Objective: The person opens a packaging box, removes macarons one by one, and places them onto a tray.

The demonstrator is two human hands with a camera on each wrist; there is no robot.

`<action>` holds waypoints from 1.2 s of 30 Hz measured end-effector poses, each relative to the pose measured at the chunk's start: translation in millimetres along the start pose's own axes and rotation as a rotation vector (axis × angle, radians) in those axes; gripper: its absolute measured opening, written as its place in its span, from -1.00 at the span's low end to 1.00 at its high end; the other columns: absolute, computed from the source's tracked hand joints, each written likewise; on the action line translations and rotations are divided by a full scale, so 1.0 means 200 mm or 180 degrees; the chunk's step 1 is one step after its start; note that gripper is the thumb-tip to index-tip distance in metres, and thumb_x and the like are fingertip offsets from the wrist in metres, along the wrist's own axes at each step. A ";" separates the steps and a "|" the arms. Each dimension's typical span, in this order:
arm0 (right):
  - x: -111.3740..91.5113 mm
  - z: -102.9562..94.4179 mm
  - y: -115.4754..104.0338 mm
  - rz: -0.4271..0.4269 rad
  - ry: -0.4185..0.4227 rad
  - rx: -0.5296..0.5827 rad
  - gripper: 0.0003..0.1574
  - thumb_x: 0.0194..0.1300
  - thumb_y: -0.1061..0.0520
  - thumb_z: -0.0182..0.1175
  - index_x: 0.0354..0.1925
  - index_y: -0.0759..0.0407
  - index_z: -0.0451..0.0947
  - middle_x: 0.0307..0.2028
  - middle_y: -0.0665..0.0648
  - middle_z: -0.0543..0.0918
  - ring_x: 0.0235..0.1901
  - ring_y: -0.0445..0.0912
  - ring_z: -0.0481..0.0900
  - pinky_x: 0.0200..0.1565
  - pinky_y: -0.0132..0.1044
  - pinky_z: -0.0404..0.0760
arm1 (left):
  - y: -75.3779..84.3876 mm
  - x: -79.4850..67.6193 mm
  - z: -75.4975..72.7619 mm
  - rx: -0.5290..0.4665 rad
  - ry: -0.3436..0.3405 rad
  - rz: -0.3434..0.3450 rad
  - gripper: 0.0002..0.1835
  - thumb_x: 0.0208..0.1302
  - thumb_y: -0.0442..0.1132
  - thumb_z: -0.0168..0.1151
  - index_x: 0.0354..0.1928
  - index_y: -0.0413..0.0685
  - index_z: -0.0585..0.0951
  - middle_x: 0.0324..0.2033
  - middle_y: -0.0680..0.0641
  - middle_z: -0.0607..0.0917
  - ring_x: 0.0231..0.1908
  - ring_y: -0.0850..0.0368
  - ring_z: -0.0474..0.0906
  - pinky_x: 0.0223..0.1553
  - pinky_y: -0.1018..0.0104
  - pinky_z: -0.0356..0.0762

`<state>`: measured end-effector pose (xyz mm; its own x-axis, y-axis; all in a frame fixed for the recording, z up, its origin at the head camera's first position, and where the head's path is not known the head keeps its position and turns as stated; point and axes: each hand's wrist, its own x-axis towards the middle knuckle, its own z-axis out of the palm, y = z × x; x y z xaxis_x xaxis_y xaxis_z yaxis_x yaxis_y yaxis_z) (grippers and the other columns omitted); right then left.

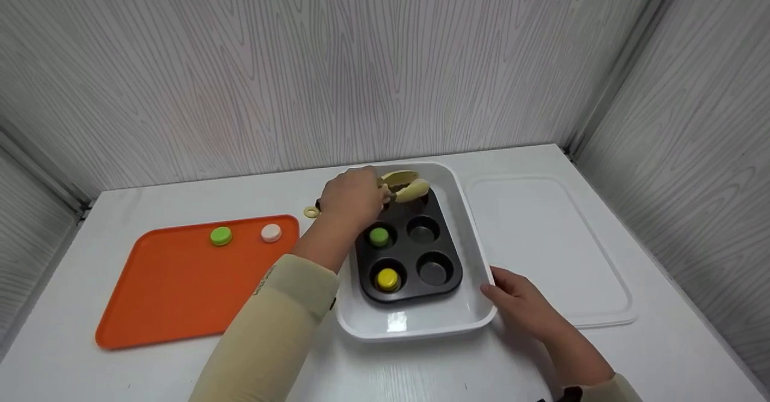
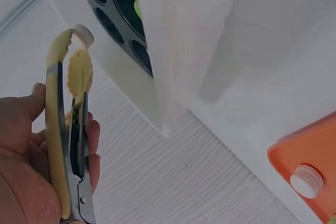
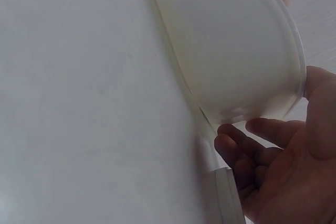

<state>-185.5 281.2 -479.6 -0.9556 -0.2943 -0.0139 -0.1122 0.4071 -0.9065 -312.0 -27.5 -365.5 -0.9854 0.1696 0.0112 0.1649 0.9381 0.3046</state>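
My left hand (image 1: 354, 194) grips a pair of tongs (image 2: 54, 129) with cream scalloped tips. In the head view the tips (image 1: 412, 190) are over the back cups of the dark muffin tin (image 1: 404, 251). A pale round piece (image 2: 84, 34) shows at the tips in the left wrist view. A green piece (image 1: 379, 236) and a yellow piece (image 1: 387, 279) sit in left-hand cups of the tin. The tin lies inside a white tray (image 1: 415, 324). My right hand (image 1: 523, 303) holds this tray's right front side, thumb at the rim and fingers against the outer wall.
An orange tray (image 1: 174, 287) on the left carries a light green round piece (image 1: 221, 236) and a pale pink one (image 1: 271, 233). To the right lies a flat white lid-like panel (image 1: 547, 239). Wood-patterned walls (image 1: 337, 71) stand behind and at both sides.
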 end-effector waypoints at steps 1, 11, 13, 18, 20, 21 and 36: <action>0.00 0.00 0.00 0.0002 -0.0002 0.0001 -0.33 0.64 0.14 0.11 0.49 0.52 0.28 0.40 0.44 0.49 0.43 0.22 0.40 0.24 -0.45 0.41 | -0.01 -0.01 -0.01 -0.0022 0.0021 -0.0004 -0.67 0.60 0.06 0.19 0.01 -0.06 0.64 -0.13 -0.11 0.74 -0.07 -0.10 0.71 -0.07 -0.03 0.65; 0.02 -0.02 0.02 -0.0006 -0.0005 -0.0051 -0.34 0.64 0.13 0.11 0.48 0.51 0.31 0.37 0.41 0.52 0.39 0.18 0.44 0.24 -0.41 0.44 | -0.09 -0.13 -0.17 -0.0244 0.0318 -0.0163 -0.63 0.58 0.07 0.22 0.13 -0.05 0.64 -0.13 -0.10 0.73 -0.20 -0.04 0.65 -0.17 0.00 0.63; 0.02 -0.02 0.02 -0.0025 -0.0030 -0.0010 -0.34 0.64 0.14 0.11 0.48 0.52 0.30 0.37 0.42 0.52 0.39 0.19 0.44 0.23 -0.43 0.44 | -0.11 -0.16 -0.21 -0.0259 0.0365 -0.0207 -0.61 0.56 0.06 0.24 0.18 -0.05 0.63 -0.10 -0.10 0.74 -0.19 -0.04 0.65 -0.16 -0.01 0.63; 0.03 -0.04 0.03 -0.0053 -0.0048 0.0051 -0.34 0.64 0.15 0.10 0.49 0.51 0.29 0.37 0.43 0.52 0.38 0.19 0.44 0.22 -0.46 0.43 | -0.23 -0.23 -0.33 -0.0328 0.0501 -0.0405 -0.55 0.57 0.02 0.24 0.31 -0.09 0.58 -0.02 -0.13 0.75 -0.18 -0.08 0.65 -0.21 -0.02 0.62; 0.04 -0.04 0.03 -0.0049 -0.0025 0.0032 -0.35 0.64 0.15 0.10 0.49 0.51 0.29 0.36 0.42 0.53 0.38 0.17 0.45 0.23 -0.45 0.43 | -0.29 -0.26 -0.38 -0.0330 0.0564 -0.0459 -0.52 0.58 0.00 0.21 0.35 -0.13 0.56 -0.01 -0.18 0.74 -0.17 -0.11 0.66 -0.23 -0.04 0.62; 0.04 -0.04 0.03 -0.0041 -0.0010 0.0023 -0.35 0.64 0.15 0.10 0.49 0.50 0.30 0.36 0.41 0.53 0.38 0.17 0.45 0.22 -0.46 0.43 | -0.32 -0.28 -0.40 -0.0326 0.0591 -0.0487 -0.52 0.58 -0.01 0.21 0.33 -0.16 0.56 -0.03 -0.20 0.74 -0.17 -0.13 0.66 -0.24 -0.05 0.62; 0.06 -0.05 0.06 0.0173 0.0058 -0.0017 -0.34 0.63 0.12 0.13 0.49 0.47 0.32 0.38 0.37 0.53 0.41 0.13 0.42 0.23 -0.48 0.40 | -0.79 -0.50 -0.58 -0.0120 0.0674 -0.0941 -0.37 0.62 0.05 0.12 0.44 -0.32 0.42 0.05 -0.44 0.67 -0.14 -0.34 0.64 -0.32 -0.16 0.57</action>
<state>-200.9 290.2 -486.4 -0.9651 -0.2559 -0.0552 -0.0615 0.4266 -0.9023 -244.7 -228.6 -304.4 -0.9776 -0.1774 0.1132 -0.1262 0.9247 0.3591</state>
